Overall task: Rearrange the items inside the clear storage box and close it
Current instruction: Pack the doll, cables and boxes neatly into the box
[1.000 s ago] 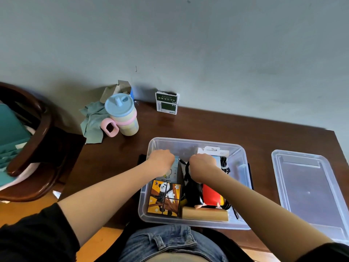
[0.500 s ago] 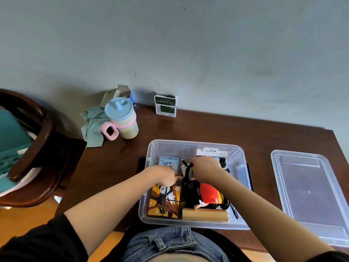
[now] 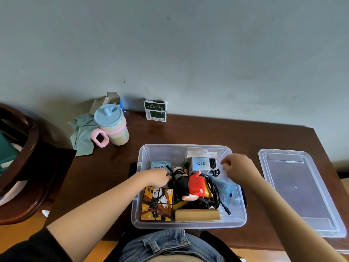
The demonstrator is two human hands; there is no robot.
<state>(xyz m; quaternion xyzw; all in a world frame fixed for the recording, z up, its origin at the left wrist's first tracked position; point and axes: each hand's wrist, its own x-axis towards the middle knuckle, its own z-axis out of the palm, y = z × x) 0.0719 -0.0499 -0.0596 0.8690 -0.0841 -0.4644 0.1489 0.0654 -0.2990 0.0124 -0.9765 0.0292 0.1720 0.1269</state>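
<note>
Your left-hand fingers (image 3: 165, 177) reach down inside the clear storage box (image 3: 188, 225) beside the doll (image 3: 192, 186); whether they grip anything, you cannot tell. Your right hand (image 3: 238, 171) hovers over the box's right side, its fingers loosely curled and holding nothing. The box sits at the counter's (image 3: 207, 133) near edge; its lid (image 3: 300, 191) lies flat to the right.

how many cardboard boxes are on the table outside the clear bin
2: a green and white box standing against the wall, and an opened brown box behind the lidded cup. Others may be hidden.
</note>
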